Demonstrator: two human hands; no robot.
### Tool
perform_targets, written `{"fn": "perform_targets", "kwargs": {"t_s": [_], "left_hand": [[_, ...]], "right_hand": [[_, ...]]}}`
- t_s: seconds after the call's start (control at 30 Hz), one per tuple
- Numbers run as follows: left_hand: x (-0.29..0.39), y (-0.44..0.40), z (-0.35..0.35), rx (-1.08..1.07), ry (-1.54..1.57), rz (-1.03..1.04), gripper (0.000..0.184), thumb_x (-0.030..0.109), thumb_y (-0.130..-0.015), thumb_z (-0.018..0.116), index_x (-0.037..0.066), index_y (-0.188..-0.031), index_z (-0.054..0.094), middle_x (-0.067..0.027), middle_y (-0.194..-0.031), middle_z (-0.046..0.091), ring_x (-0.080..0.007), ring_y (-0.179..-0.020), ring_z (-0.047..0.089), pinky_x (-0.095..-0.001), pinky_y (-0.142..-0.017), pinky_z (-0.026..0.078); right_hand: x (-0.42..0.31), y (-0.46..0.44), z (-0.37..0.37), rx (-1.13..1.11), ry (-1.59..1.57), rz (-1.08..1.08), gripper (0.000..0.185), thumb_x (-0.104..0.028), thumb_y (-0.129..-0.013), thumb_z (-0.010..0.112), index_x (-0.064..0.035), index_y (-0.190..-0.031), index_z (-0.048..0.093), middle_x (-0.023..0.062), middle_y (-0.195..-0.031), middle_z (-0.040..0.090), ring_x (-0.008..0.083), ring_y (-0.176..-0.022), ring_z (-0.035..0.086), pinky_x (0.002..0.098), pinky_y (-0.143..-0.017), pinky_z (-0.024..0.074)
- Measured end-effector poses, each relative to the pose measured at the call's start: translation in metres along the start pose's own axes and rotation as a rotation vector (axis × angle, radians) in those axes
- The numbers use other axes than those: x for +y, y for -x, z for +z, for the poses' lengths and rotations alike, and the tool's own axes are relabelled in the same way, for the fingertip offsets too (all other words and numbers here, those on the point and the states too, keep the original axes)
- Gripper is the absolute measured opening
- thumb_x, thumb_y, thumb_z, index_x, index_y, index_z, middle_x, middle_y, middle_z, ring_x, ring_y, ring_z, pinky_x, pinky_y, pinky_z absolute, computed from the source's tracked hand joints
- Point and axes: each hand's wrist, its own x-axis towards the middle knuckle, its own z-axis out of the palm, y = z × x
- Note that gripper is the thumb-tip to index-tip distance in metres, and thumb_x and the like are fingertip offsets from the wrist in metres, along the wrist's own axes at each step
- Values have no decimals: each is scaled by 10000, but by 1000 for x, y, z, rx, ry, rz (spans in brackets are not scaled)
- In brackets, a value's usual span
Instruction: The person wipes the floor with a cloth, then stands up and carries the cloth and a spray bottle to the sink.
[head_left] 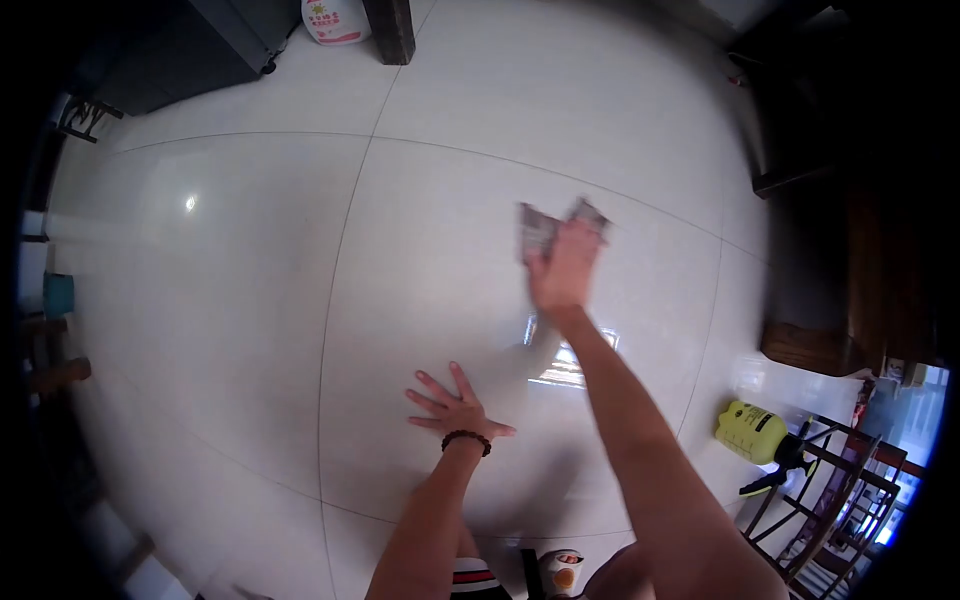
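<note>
My right hand (566, 270) presses a greyish-brown cloth (538, 232) against the pale, glossy floor tiles (440, 260). Parts of the cloth stick out on both sides of the fingers, and the hand and cloth are slightly blurred. Nearer to me, my left hand (455, 410) rests on the tile with its fingers spread and nothing in it. A dark beaded bracelet (467, 440) circles the left wrist.
At the right a yellow-green spray bottle (750, 432) lies near a dark metal rack (850, 480). A white jug (335, 22) stands by a dark post (390, 30) at the top. Dark wooden furniture (815, 345) borders the right. A can (563, 570) sits near my legs.
</note>
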Motion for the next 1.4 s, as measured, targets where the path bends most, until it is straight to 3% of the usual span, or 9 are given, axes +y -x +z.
{"fn": "perform_targets", "kwargs": {"t_s": [0.13, 0.2, 0.4, 0.57, 0.67, 0.9, 0.97, 1.13, 1.4], "left_hand": [[-4, -31, 40, 143, 85, 29, 1701, 819, -569, 901, 232, -1707, -219, -370, -1679, -335, -681, -1540, -190, -890, -1137, 116], [6, -82, 109, 934, -174, -132, 1698, 812, -574, 906, 229, -1707, -217, -377, -1667, -350, -684, -1533, -204, -890, -1138, 106], [3, 0, 0, -1, 38, 6, 1687, 793, -601, 906, 230, -1698, -246, -367, -1658, -379, -678, -1532, -221, -873, -1153, 112], [1, 4, -10, -53, -3, -9, 1693, 789, -595, 911, 243, -1697, -253, -363, -1671, -361, -665, -1548, -200, -855, -1168, 112], [2, 5, -12, -48, -13, -17, 1683, 794, -598, 907, 254, -1701, -244, -362, -1682, -339, -662, -1554, -186, -855, -1166, 117], [-1, -11, 5, -64, 21, 10, 1741, 774, -572, 929, 193, -1687, -275, -377, -1673, -345, -668, -1541, -216, -868, -1152, 88], [0, -49, 71, 310, -78, -36, 1116, 739, -980, 573, 230, -1748, -55, -332, -1748, -188, -661, -1570, -105, -844, -1171, 161], [-8, -133, 162, 958, -400, -106, 931, 676, -1058, 430, 214, -1753, 17, -325, -1753, -168, -667, -1563, -117, -865, -1155, 152], [-6, 4, -9, -41, 67, 44, 1754, 737, -565, 956, 216, -1677, -296, -366, -1644, -405, -667, -1519, -274, -873, -1148, 103]], "right_hand": [[-174, -20, 49, -26, -200, -345, 662, -196, -934, 670, 105, -1501, 507, 285, -1648, 408, 468, -1582, 299, 609, -1340, 134], [-233, -13, 72, 116, -329, -509, 551, -124, -911, 660, 62, -1425, 598, 289, -1484, 588, 446, -1405, 542, 561, -1247, 369], [-80, -48, 14, 103, -673, -4, 437, -232, -1055, 529, 33, -1392, 612, 283, -1244, 694, 486, -1132, 648, 551, -1016, 506], [187, 16, -103, 172, -707, 284, 395, -142, -1116, 502, -10, -1471, 616, 84, -1051, 739, 110, -771, 564, 288, -719, 513], [246, 94, -37, 97, -26, 133, 566, -46, -1064, 464, 21, -1623, 408, 273, -1679, 403, 423, -1606, 315, 480, -1301, 276], [-110, 67, 27, 82, -314, -182, 711, 51, -868, 512, 47, -1578, 457, 298, -1654, 408, 494, -1582, 309, 617, -1326, 177], [-203, 55, 63, -24, -496, -333, 639, 36, -899, 518, 53, -1537, 489, 298, -1628, 437, 447, -1578, 340, 556, -1340, 209], [-309, 38, 63, -471, -1087, -36, 467, -122, -1042, 484, -27, -1489, 580, 229, -1449, 638, 395, -1349, 602, 522, -1159, 463], [77, 51, -96, 174, -1296, 330, 470, -199, -1141, 447, 25, -1547, 524, 145, -1456, 630, 226, -1329, 604, 418, -1165, 459]]}}
